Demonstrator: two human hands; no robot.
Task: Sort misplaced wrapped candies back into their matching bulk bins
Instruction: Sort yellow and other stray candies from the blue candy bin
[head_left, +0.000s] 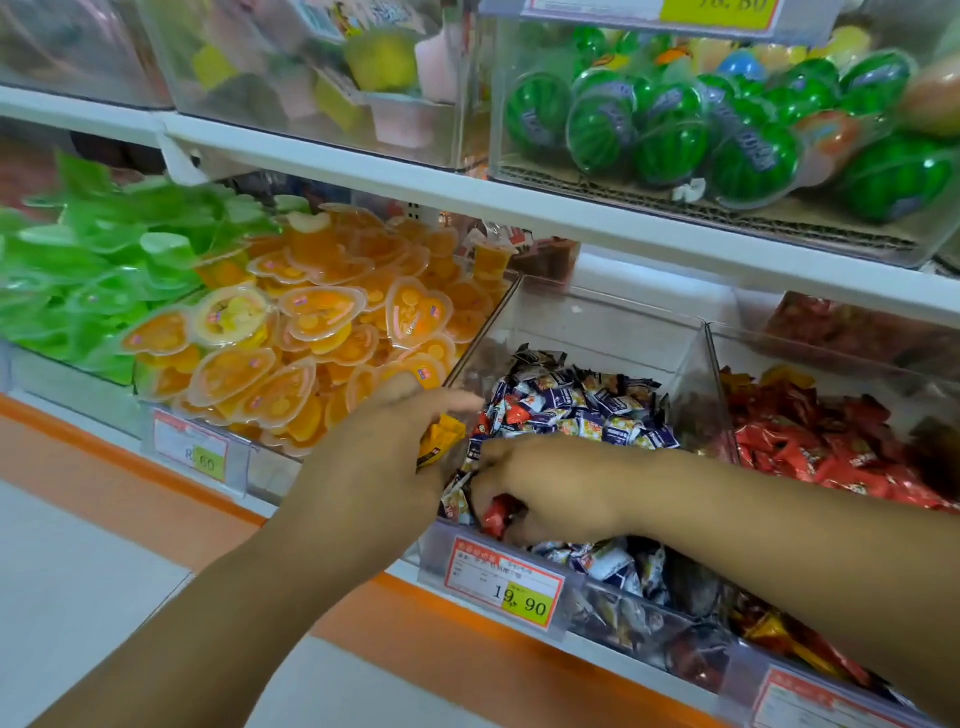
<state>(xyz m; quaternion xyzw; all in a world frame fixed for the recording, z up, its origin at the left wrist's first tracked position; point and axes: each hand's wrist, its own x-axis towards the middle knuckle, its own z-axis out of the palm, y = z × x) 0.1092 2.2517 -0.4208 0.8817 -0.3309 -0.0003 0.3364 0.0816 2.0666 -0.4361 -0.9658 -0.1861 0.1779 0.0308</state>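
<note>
Red-wrapped candy (496, 515): misplaced at front of blue-and-white candy bin (597, 322), pinched in curled right hand (550, 493). Matching red candy bin (857, 364) adjoins rightward, nearer that hand. Left hand (384, 441) grips yellow-wrapped candy (441, 439).

head-worn view, angled down, close to bins (582, 332)

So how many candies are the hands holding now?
2: a yellow-wrapped candy in the left hand, a red-wrapped candy in the right hand; others may be hidden in the palms.
</note>
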